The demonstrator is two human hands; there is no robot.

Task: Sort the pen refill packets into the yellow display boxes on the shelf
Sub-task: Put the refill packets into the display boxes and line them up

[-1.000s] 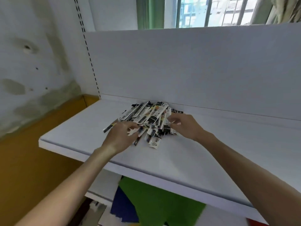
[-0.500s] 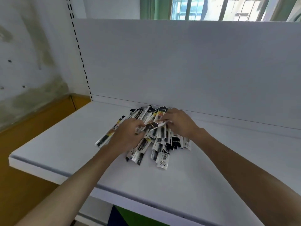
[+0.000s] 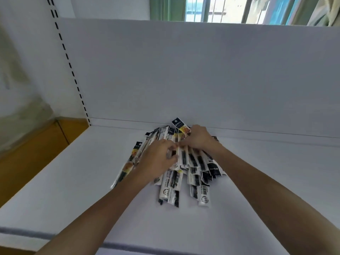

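- A raised packet, dark-topped, is pinched by the curled fingers of the right hand.
- Neighbouring ones are gripped by the curled left hand.
- The pen refill packets, slim glossy black-and-white sleeves, are fanned on the white shelf against its back panel.

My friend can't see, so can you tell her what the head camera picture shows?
The left hand and the right hand grip some of the pen refill packets heaped on a white shelf. A white back panel stands behind.
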